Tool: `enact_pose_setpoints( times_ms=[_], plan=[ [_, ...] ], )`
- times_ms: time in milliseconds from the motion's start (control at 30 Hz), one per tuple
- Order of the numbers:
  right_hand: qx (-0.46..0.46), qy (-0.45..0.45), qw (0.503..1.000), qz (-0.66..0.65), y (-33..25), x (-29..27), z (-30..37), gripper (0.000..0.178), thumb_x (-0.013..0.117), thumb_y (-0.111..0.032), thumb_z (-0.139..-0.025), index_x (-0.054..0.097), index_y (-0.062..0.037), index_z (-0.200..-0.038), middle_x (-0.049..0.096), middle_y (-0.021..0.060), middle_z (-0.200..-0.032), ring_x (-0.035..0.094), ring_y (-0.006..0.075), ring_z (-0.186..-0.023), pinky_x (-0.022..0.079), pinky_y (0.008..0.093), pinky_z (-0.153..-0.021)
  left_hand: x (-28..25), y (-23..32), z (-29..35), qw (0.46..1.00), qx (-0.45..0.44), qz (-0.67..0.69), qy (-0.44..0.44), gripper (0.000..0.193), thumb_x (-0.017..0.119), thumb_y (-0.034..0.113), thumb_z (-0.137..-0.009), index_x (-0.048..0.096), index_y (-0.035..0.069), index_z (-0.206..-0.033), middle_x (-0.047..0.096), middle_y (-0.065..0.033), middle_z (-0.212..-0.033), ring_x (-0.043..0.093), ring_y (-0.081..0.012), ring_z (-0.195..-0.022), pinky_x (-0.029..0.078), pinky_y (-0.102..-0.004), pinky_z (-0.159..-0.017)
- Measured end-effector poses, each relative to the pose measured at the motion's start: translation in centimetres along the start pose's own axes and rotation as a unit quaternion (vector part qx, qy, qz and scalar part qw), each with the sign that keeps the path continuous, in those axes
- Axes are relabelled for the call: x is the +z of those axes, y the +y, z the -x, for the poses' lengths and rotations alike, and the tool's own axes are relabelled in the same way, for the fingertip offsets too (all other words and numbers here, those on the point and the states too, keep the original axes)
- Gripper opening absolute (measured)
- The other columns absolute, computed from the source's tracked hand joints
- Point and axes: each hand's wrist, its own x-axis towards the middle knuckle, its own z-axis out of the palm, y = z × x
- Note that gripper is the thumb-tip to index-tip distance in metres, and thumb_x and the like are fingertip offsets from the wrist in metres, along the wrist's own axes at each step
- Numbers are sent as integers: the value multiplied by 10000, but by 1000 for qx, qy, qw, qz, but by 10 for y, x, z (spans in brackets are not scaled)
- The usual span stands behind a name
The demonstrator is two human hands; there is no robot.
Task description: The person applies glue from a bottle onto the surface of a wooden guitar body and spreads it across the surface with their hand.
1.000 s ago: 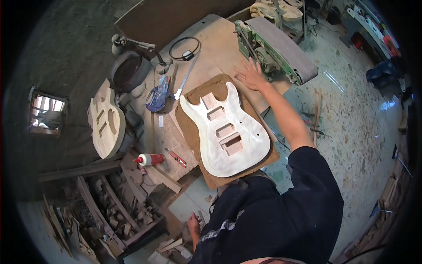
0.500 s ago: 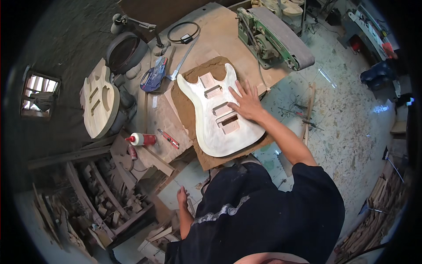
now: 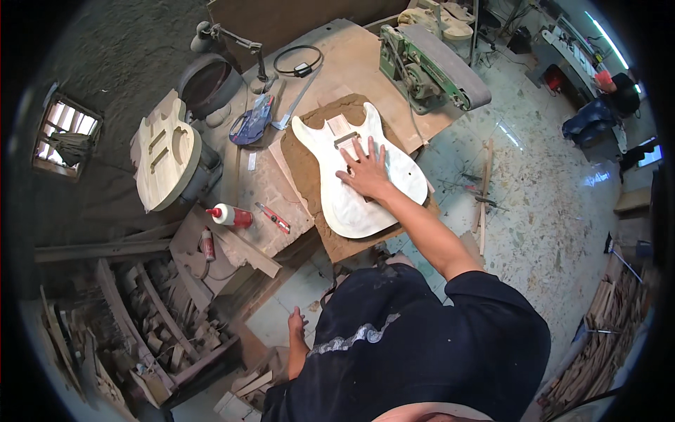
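Note:
A whitish electric guitar body (image 3: pixel 358 215) lies flat on a brown mat (image 3: pixel 309 165) at the front of the workbench. My right hand (image 3: pixel 366 172) rests on its face with the fingers spread, covering part of the pickup cavities. Its fingertips point toward the neck pocket at the far end. Beside my hip hangs my left hand (image 3: pixel 298 322), loosely curled with fingers a little apart and nothing visible in it. It touches neither the bench nor the guitar body.
A belt sander (image 3: pixel 436 70) stands at the bench's far right. Left of the mat are a glue bottle (image 3: pixel 230 215), a utility knife (image 3: pixel 273 217) and a caliper (image 3: pixel 297 98). Another guitar body (image 3: pixel 167 158) leans at the left. A person (image 3: pixel 598 119) is at the far right.
My right hand has slid leftward across the guitar body, from its right side to over the cavities. My left hand still hangs at my side. The view has shifted slightly.

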Motion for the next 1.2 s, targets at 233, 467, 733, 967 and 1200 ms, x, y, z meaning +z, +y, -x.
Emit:
enact_pose_setpoints(
  times_ms=[233,467,733,967,1200],
  plan=[
    [13,-34,999,21,-12,-11,-3,641,345,-681,-982,380,-376,-1545,95,109,-1693,-36,487,-1522,-36,694,-1167,-31,-13,-13,1000,-18,16,-16,769,474,626,-975,387,68,-1497,586,-183,-1387,658,-375,-1115,429,-542,-805],
    [67,-33,992,100,31,-27,-23,627,322,-701,-978,369,-425,-1539,79,82,-1697,-19,448,-1534,-43,669,-1182,-43,-5,-16,999,7,46,11,744,472,612,-985,393,72,-1490,579,-190,-1400,662,-373,-1105,457,-485,-750],
    [86,40,991,93,34,-32,-10,699,322,-718,-967,341,-357,-1565,82,94,-1696,-6,440,-1537,-18,681,-1179,-55,-48,-33,999,-30,31,8,728,475,637,-979,487,60,-1422,637,-168,-1308,699,-300,-971,468,-441,-646],
    [178,167,966,-90,23,-41,77,706,410,-645,-989,307,-283,-1586,142,214,-1659,82,497,-1509,108,640,-1187,-45,-22,-64,994,-27,-78,-78,716,479,635,-978,518,57,-1398,658,-160,-1259,702,-285,-935,470,-428,-636],
    [320,189,916,-150,40,-56,212,686,487,-544,-1001,282,-271,-1596,159,248,-1648,116,490,-1507,157,605,-1187,-10,91,-96,969,76,-202,-120,698,500,636,-969,592,45,-1330,701,-148,-1163,678,-246,-859,473,-367,-649]
  ],
)
